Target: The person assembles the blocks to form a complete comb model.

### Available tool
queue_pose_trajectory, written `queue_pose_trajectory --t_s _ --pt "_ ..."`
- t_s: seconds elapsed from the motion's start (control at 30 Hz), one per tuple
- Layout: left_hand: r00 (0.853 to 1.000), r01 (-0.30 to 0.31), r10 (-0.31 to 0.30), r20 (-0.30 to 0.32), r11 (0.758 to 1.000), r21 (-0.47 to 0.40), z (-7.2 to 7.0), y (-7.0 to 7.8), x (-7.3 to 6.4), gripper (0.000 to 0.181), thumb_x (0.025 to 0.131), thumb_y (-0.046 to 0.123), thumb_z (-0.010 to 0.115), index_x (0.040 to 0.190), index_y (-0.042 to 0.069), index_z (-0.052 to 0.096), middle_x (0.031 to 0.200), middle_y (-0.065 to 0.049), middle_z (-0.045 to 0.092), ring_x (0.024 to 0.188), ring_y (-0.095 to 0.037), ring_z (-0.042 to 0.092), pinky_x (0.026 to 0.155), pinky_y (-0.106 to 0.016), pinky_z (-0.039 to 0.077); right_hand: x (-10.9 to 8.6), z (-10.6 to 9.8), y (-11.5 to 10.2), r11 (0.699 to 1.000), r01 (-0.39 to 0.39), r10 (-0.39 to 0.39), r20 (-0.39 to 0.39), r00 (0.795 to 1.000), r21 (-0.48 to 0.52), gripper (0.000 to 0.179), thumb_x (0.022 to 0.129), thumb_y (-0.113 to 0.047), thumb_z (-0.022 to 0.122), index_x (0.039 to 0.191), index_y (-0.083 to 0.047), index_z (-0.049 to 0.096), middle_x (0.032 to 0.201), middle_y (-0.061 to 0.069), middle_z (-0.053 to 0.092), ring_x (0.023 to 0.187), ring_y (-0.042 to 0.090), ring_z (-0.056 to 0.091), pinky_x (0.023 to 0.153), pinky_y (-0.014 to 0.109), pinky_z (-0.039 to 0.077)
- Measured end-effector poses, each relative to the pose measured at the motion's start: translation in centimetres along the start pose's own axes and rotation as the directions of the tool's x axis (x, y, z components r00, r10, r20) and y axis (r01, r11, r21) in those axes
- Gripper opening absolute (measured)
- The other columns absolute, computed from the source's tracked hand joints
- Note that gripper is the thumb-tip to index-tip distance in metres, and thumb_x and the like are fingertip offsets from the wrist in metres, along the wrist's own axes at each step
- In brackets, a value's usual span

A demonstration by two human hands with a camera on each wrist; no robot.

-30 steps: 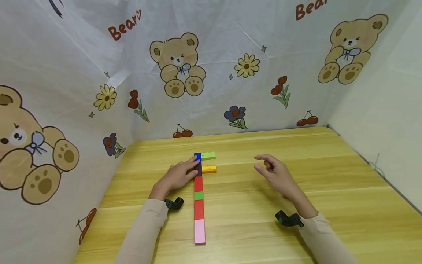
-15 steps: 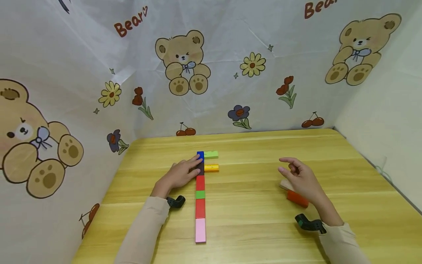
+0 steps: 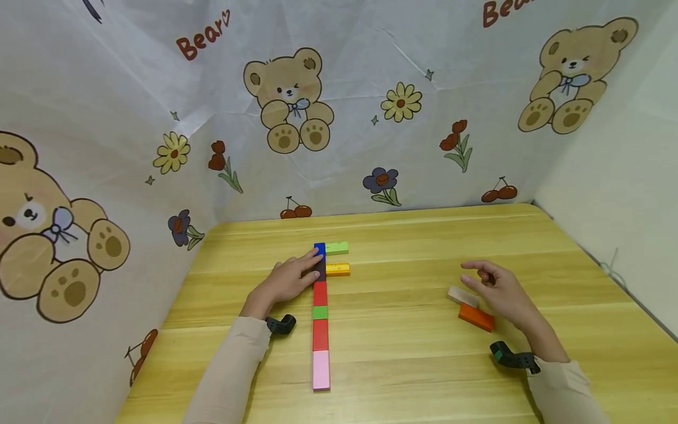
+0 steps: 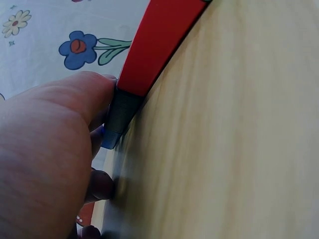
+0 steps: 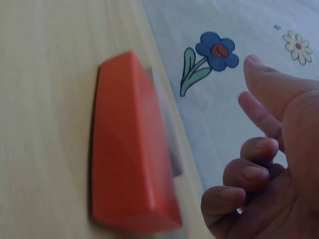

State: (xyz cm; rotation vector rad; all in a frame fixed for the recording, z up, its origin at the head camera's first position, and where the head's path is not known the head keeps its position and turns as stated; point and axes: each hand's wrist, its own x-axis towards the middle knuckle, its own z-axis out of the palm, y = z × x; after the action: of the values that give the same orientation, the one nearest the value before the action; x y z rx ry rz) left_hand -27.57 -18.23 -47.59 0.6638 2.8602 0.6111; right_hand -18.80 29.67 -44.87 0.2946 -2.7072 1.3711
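Note:
In the head view, my left hand (image 3: 288,280) rests its fingertips on the far end of a row of coloured blocks, over the blue block (image 3: 319,247) and the black block (image 4: 123,110). Its thumb lies along the black block's side in the left wrist view. My right hand (image 3: 500,291) holds nothing; thumb and index finger are apart, the other fingers loosely bent. Just left of it on the table lie an orange-red block (image 3: 476,317) and a pale wooden block (image 3: 463,296), side by side and slanted. The orange-red block (image 5: 124,149) looms large in the right wrist view.
Nearer in the row come a red block (image 3: 320,293), a green block (image 3: 320,312), another red block (image 3: 320,334) and a pink block (image 3: 321,370). A light-green block (image 3: 336,248) and a yellow block (image 3: 338,270) jut rightward. A bear-print cloth (image 3: 349,171) hangs behind the table (image 3: 392,347).
My right hand has moved right and slightly nearer, bringing the orange-red and pale wooden blocks into sight beside it. My left hand stays on the row.

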Motion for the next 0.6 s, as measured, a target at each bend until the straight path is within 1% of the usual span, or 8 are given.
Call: queue_pose_trajectory --t_s 0.2,0.3,0.37,0.47,0.57,0.6 --pt "1.0 0.001 -0.001 0.007 1.0 -0.004 0.3 0.0 0.2 0.055 0.105 0.049 0.045 0.157 0.037 0.032 0.167 0.016 0.019 0.148 -0.031 0.036 0.115 -0.065 0.024 -0.5 -0.7 1.5 0.999 -0.036 0.035 0.062 0.997 0.004 0.039 0.101 -0.03 0.061 0.129 -0.003 0.063 0.075 0.005 0.036 0.063 0.017 0.036 0.052 0.029 0.033" --pt "1.0 -0.004 0.004 0.01 1.0 -0.016 0.3 0.2 0.3 0.055 0.105 0.051 0.044 0.157 0.037 0.032 0.167 0.016 0.019 0.149 -0.032 0.035 0.115 -0.065 0.023 -0.8 -1.0 2.2 0.999 -0.048 0.047 0.095 0.994 0.008 0.039 0.101 -0.028 0.062 0.13 -0.002 0.063 0.074 0.004 0.039 0.063 0.017 0.038 0.053 0.029 0.034" --pt "1.0 -0.016 0.016 0.009 1.0 -0.027 0.3 0.2 0.4 0.055 0.105 0.05 0.044 0.157 0.037 0.032 0.167 0.015 0.019 0.149 -0.033 0.035 0.115 -0.067 0.021 -0.9 -1.2 2.6 0.998 -0.056 0.056 0.101 0.993 0.002 0.038 0.1 -0.028 0.064 0.128 -0.004 0.064 0.074 0.003 0.04 0.064 0.016 0.039 0.053 0.028 0.035" --pt "1.0 -0.009 0.009 0.0 1.0 -0.026 0.2 0.1 0.3 0.055 0.105 0.049 0.046 0.157 0.037 0.033 0.167 0.016 0.02 0.148 -0.032 0.036 0.115 -0.069 0.02 -0.9 -1.2 2.8 0.998 -0.054 0.057 0.111 0.992 -0.035 0.038 0.098 -0.031 0.066 0.126 -0.006 0.067 0.076 0.005 0.043 0.067 0.015 0.04 0.056 0.028 0.036" --pt "1.0 -0.006 0.006 -0.007 1.0 -0.019 0.1 0.0 0.2 0.054 0.105 0.048 0.046 0.156 0.037 0.034 0.167 0.015 0.02 0.148 -0.032 0.037 0.115 -0.07 0.02 -0.7 -0.9 2.9 0.992 -0.067 0.077 0.093 0.993 -0.107 0.037 0.094 -0.04 0.07 0.121 -0.014 0.071 0.086 0.004 0.056 0.075 0.013 0.045 0.062 0.025 0.039" --pt "1.0 -0.006 0.006 -0.004 1.0 -0.018 0.2 0.0 0.2 0.054 0.105 0.048 0.046 0.157 0.037 0.033 0.167 0.016 0.02 0.148 -0.033 0.036 0.114 -0.07 0.019 -0.7 -0.7 2.9 0.989 -0.073 0.085 0.088 0.992 -0.131 0.038 0.093 -0.042 0.071 0.12 -0.016 0.071 0.089 0.004 0.058 0.077 0.013 0.045 0.064 0.024 0.039"
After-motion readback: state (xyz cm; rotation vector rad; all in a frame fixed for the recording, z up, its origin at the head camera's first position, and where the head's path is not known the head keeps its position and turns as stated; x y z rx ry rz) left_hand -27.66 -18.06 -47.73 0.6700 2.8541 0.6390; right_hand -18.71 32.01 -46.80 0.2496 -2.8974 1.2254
